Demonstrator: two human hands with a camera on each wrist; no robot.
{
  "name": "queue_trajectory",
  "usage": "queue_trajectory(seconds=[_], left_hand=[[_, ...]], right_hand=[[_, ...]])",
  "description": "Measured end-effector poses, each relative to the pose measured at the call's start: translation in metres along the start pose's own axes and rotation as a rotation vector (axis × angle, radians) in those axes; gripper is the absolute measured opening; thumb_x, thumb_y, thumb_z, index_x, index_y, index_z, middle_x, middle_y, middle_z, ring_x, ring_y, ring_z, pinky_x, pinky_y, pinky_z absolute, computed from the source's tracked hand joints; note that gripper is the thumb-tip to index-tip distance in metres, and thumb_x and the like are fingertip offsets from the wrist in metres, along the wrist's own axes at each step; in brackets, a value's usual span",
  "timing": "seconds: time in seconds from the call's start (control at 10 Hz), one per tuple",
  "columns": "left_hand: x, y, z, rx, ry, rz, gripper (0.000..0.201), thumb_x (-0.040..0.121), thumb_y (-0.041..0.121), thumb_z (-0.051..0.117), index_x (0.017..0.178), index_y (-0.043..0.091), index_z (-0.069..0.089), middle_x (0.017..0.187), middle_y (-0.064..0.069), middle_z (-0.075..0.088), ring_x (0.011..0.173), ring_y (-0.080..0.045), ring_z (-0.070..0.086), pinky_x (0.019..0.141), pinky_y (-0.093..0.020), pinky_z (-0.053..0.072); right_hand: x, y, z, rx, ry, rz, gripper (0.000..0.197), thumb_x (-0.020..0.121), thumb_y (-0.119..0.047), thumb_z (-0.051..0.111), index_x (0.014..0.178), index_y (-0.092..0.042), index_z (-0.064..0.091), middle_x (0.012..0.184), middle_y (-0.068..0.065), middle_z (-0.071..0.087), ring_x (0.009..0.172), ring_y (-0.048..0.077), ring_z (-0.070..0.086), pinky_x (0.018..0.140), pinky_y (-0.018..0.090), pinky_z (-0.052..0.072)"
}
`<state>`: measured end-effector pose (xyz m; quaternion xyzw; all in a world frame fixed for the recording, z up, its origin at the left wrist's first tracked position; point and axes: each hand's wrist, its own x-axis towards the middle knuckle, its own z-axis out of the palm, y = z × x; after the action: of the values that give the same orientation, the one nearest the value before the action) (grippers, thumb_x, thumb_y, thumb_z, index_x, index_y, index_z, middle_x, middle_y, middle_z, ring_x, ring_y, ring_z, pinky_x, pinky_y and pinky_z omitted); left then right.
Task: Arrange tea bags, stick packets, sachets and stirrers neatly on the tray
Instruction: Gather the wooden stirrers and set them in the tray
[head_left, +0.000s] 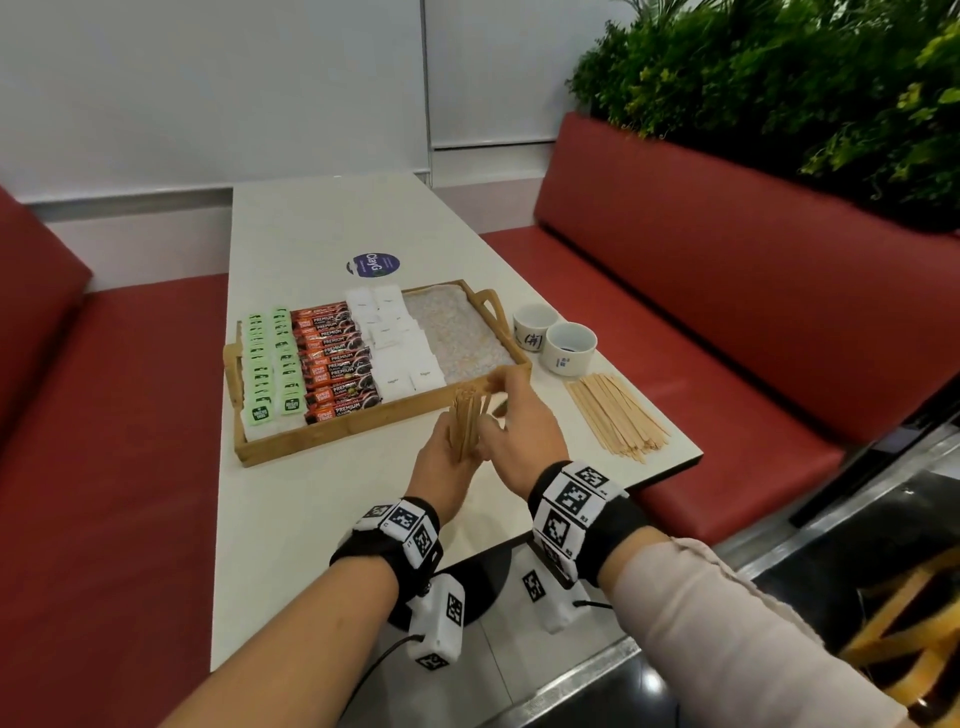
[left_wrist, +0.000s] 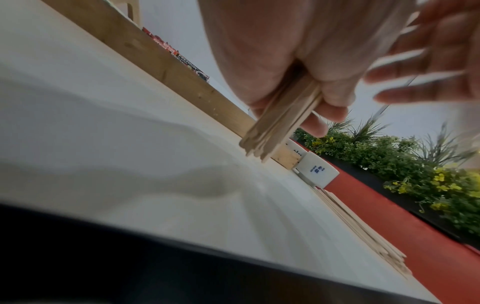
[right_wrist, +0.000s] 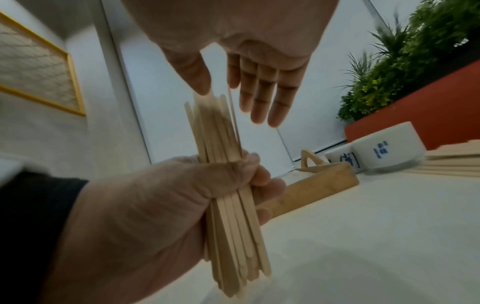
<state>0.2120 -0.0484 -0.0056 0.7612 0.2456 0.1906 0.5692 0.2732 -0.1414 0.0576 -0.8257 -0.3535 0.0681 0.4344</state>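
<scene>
Wooden stirrers (right_wrist: 228, 197) inside left grip (right_wrist: 145, 216)

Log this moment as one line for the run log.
left hand: grips stirrer bundle upright | right hand: open at bundle top | tray: right section bare

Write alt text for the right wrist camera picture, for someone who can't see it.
The left hand grips a bundle of wooden stirrers upright above a white table, while the open right hand touches their top ends. Behind them are a wooden tray corner and two white cups.
</scene>
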Motion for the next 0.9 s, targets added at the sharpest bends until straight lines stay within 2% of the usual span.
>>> queue_trajectory(seconds=[0.1, 0.2, 0.3, 0.4, 0.5, 0.6, 0.7, 0.8, 0.9], left_hand=[[-0.001, 0.006, 0.003, 0.032, 0.01, 0.039, 0.039, 0.095, 0.017, 0.051, 0.133, 0.025, 0.044, 0.104, 0.01, 0.06, 0.094, -0.009, 0.059, 0.083, -0.031, 0.05], [0.005, 0.001, 0.007, 0.099, 0.024, 0.057, 0.033, 0.095, 0.017, 0.048, 0.128, 0.02, 0.049, 0.09, 0.011, 0.059, 0.075, -0.003, 0.055, 0.063, -0.016, 0.046], [0.006, -0.007, 0.007, 0.152, 0.027, 0.025, 0.027, 0.095, 0.006, 0.048, 0.098, 0.033, 0.051, 0.084, 0.015, 0.054, 0.074, -0.004, 0.052, 0.059, -0.007, 0.042], [-0.002, -0.011, 0.004, 0.185, 0.038, 0.024, 0.051, 0.092, -0.004, 0.051, 0.089, 0.045, 0.037, 0.09, 0.025, 0.045, 0.081, 0.007, 0.048, 0.071, -0.005, 0.043], [-0.001, -0.006, 0.006, 0.249, 0.022, 0.063, 0.043, 0.093, -0.003, 0.049, 0.092, 0.04, 0.042, 0.089, 0.017, 0.05, 0.083, -0.003, 0.053, 0.07, -0.006, 0.041], [0.003, 0.005, 0.007, 0.349, -0.01, -0.005, 0.031, 0.096, -0.001, 0.045, 0.125, 0.007, 0.047, 0.117, -0.009, 0.056, 0.108, -0.023, 0.053, 0.078, -0.015, 0.037], [-0.003, 0.004, 0.005, 0.149, 0.101, -0.018, 0.045, 0.088, -0.01, 0.053, 0.131, -0.001, 0.046, 0.115, -0.01, 0.057, 0.093, -0.01, 0.051, 0.071, -0.009, 0.039], [0.0, 0.007, 0.006, 0.056, 0.1, -0.036, 0.026, 0.091, -0.01, 0.049, 0.103, 0.013, 0.054, 0.088, 0.005, 0.054, 0.075, -0.005, 0.048, 0.066, -0.011, 0.04], [0.009, 0.005, 0.009, 0.08, 0.1, -0.11, 0.027, 0.096, 0.001, 0.044, 0.075, 0.019, 0.047, 0.071, 0.003, 0.052, 0.066, -0.012, 0.047, 0.055, -0.011, 0.04]], right_hand=[[0.002, -0.014, -0.004, -0.046, -0.045, -0.191, 0.054, 0.093, -0.026, 0.05, 0.143, -0.021, 0.03, 0.149, -0.003, 0.034, 0.134, 0.013, 0.034, 0.106, 0.032, 0.034], [0.01, -0.018, -0.002, -0.247, -0.114, -0.298, 0.05, 0.1, -0.03, 0.038, 0.148, -0.019, 0.025, 0.157, -0.001, 0.021, 0.144, 0.014, 0.018, 0.117, 0.034, 0.018], [0.013, -0.009, 0.006, -0.335, -0.245, -0.21, 0.045, 0.102, -0.027, 0.032, 0.146, -0.016, 0.031, 0.155, 0.003, 0.025, 0.143, 0.02, 0.022, 0.116, 0.037, 0.019], [0.015, -0.004, 0.012, -0.336, -0.293, -0.146, 0.041, 0.102, -0.023, 0.032, 0.14, -0.012, 0.042, 0.145, 0.006, 0.04, 0.131, 0.023, 0.038, 0.107, 0.036, 0.033], [0.017, -0.006, 0.014, -0.289, -0.255, -0.14, 0.034, 0.1, -0.025, 0.036, 0.126, -0.012, 0.053, 0.127, 0.004, 0.048, 0.115, 0.022, 0.049, 0.095, 0.037, 0.043], [0.016, -0.012, 0.013, -0.32, -0.191, -0.157, 0.037, 0.093, -0.039, 0.049, 0.122, -0.016, 0.053, 0.12, 0.001, 0.045, 0.105, 0.019, 0.051, 0.086, 0.036, 0.048], [0.019, -0.016, 0.012, -0.406, -0.154, -0.148, 0.045, 0.09, -0.041, 0.055, 0.13, -0.022, 0.045, 0.125, -0.001, 0.044, 0.11, 0.019, 0.049, 0.084, 0.036, 0.049], [0.022, -0.019, 0.011, -0.424, -0.136, -0.082, 0.038, 0.09, -0.044, 0.053, 0.122, -0.024, 0.046, 0.114, -0.002, 0.053, 0.098, 0.019, 0.053, 0.075, 0.031, 0.044], [0.023, -0.022, 0.014, -0.473, -0.15, -0.057, 0.024, 0.095, -0.039, 0.046, 0.104, -0.017, 0.049, 0.099, 0.003, 0.059, 0.077, 0.021, 0.048, 0.066, 0.029, 0.036]])
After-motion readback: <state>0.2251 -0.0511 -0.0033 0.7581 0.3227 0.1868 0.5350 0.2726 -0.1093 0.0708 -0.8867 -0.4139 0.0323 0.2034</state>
